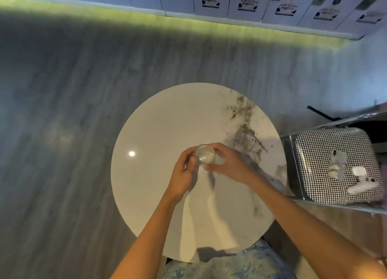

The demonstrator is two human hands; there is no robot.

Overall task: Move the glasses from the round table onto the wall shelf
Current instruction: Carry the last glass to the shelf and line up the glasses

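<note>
Bottom edge: blue leaf-print clothing (230, 264) of the person, partly tucked under the near rim of the round white tabletop (159, 132). Two bare forearms reach up and in over it. The left hand (182, 174) and right hand (228, 163) meet just past the tabletop's middle, both on one clear glass (204, 155) seen from straight above, mouth up. Left grip is clamped on the glass, fingers curled against its left side. Right grip is clamped on it too, fingers hooked over the far right side and thumb on the near side. The glass is over the tabletop between the two hands; cannot tell if its base touches the surface or is lifted. A bright light spot (131, 153) reflects on the tabletop left of the hands, and dark marble veining (245, 121) runs down its right part. Right of the tabletop, just beside its rim, is a metal-framed seat with a houndstooth cushion (326, 153) carrying pale blurred items, too smeared to name. Grey wood-grain floor (62, 111) is all around. Farther off, a yellow-green light strip (188, 25) runs along the floor's edge, with a row of white labelled boxes (247, 4) above it, blurred.
</note>
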